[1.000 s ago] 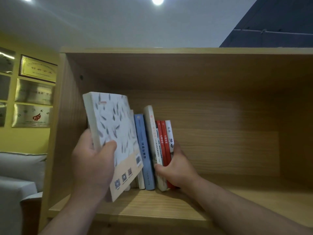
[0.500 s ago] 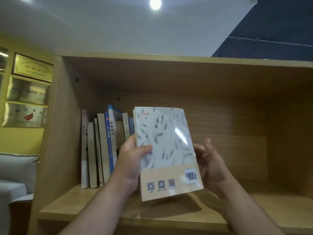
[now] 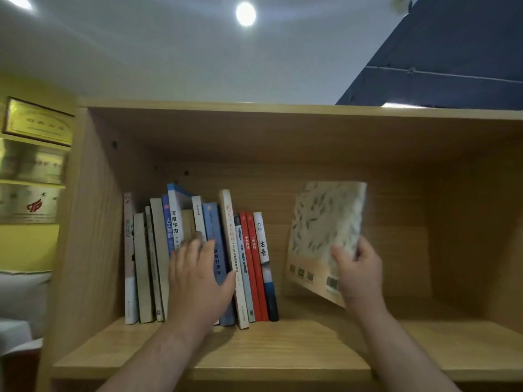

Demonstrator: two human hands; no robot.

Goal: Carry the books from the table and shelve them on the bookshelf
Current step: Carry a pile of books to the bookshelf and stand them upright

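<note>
My right hand (image 3: 358,274) grips a white book with a fish pattern and tan lower band (image 3: 319,230), held tilted in the air to the right of the shelved row. Several books (image 3: 249,264) stand upright at the left of the wooden bookshelf (image 3: 283,352). My left hand (image 3: 198,281) lies with straight fingers against the spines in the middle of that row, covering the lower part of a blue-grey book (image 3: 212,224).
The shelf compartment's left wall (image 3: 90,236) stands beside the row, and its top board (image 3: 283,111) runs overhead. Framed plaques (image 3: 36,123) hang on the yellow wall at the left. A pale sofa (image 3: 19,292) sits below them.
The fish-pattern book passed from my left hand to my right hand and moved to the right of the row. My left hand went onto the shelved books' spines.
</note>
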